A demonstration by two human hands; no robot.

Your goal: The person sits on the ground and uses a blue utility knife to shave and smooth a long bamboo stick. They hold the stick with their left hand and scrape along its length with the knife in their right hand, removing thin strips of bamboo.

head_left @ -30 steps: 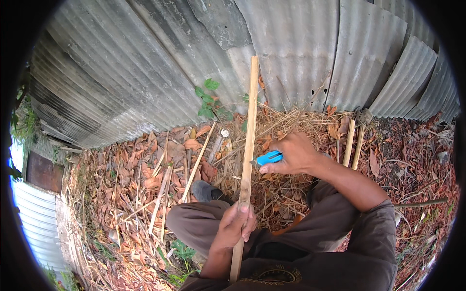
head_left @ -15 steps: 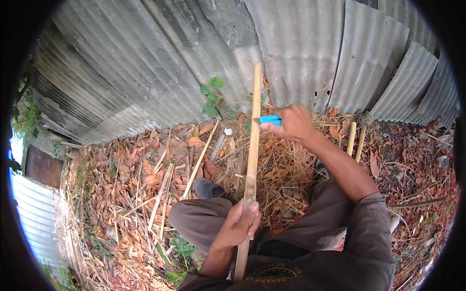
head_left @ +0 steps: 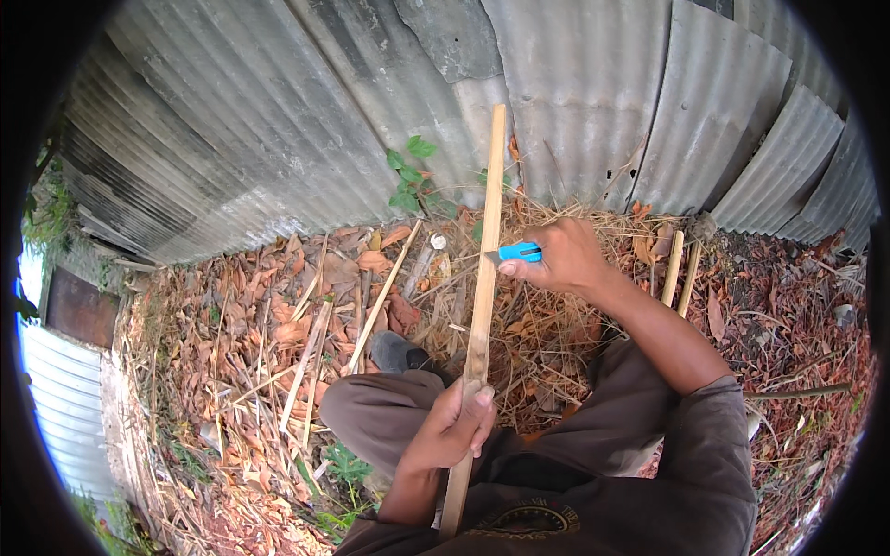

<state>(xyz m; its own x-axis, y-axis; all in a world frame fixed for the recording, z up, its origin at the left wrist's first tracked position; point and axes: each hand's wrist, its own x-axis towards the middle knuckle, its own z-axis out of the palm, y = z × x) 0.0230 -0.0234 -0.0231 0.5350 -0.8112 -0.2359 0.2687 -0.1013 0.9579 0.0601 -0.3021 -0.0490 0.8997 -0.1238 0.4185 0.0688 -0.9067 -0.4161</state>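
A long, pale strip of wood or bamboo (head_left: 481, 324) points away from me, its near end against my body and its far end in front of the metal sheets. Low on the strip, my left hand (head_left: 452, 428) is wrapped round it with the thumb on top. My right hand (head_left: 567, 257) is closed on a utility knife (head_left: 520, 252) with a blue handle. The knife's short dark blade meets the right edge of the strip, about midway between my left hand and the far end. Part of the handle is hidden in my fingers.
A corrugated metal fence (head_left: 584, 102) stands close in front, with a small green plant (head_left: 408, 176) at its foot. Dry leaves (head_left: 287, 315) cover the ground. Several cut strips (head_left: 385, 296) lie to the left, and two pale sticks (head_left: 681, 269) lie by my right knee.
My right hand and the knife have come a little toward me along the strip. My left hand keeps its hold, and the whole view has shifted slightly.
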